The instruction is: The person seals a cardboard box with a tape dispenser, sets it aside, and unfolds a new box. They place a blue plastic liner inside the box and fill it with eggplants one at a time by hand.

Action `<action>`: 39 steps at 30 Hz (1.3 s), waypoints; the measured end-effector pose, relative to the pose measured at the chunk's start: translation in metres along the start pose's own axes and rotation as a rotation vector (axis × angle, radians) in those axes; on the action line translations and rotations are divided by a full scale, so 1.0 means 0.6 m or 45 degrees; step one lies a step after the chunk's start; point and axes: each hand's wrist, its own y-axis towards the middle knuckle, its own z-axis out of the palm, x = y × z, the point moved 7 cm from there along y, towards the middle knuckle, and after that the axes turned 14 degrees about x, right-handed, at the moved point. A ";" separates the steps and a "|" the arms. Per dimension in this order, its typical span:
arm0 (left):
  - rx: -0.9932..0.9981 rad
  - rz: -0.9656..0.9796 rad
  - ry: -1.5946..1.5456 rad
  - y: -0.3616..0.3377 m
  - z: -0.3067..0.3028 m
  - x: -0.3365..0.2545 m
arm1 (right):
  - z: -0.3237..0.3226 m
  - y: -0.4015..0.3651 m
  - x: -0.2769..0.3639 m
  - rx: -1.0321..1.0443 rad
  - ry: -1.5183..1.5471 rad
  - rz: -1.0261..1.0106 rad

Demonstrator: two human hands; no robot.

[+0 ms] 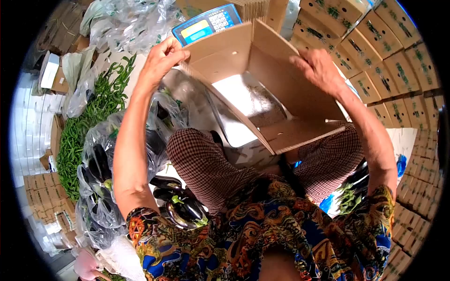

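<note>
I hold an open brown cardboard box (262, 70) in front of me, above my knees in checked trousers. My left hand (161, 58) grips the box's left wall at its upper edge. My right hand (318, 68) presses on the right wall, fingers curled over its rim. The box's flaps stand apart, and through it a shiny metal scale platform (243, 100) shows. A blue digital scale display (206, 23) sits just beyond the box.
Dark aubergines in clear plastic bags (101, 178) lie at my left, with loose aubergines (180, 203) by my knee. A heap of green chillies (86, 124) spreads further left. Stacked printed cartons (393, 61) fill the right side. Crumpled plastic bags (126, 23) lie at the top.
</note>
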 end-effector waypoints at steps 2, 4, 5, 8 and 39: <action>0.224 -0.004 0.278 -0.005 0.014 -0.040 | -0.007 0.035 0.010 -0.010 -0.216 -0.054; 0.408 -0.023 0.379 -0.008 0.039 -0.081 | -0.022 0.065 0.028 -0.074 -0.272 -0.114; 0.469 -0.030 0.335 -0.009 0.057 -0.101 | -0.036 0.079 0.038 -0.081 -0.266 -0.118; 0.552 -0.096 0.237 -0.015 0.069 -0.106 | -0.032 0.118 0.046 -0.053 -0.238 -0.136; 0.881 -0.479 -0.438 0.030 0.177 0.083 | -0.047 0.001 0.025 -0.090 -0.059 -0.522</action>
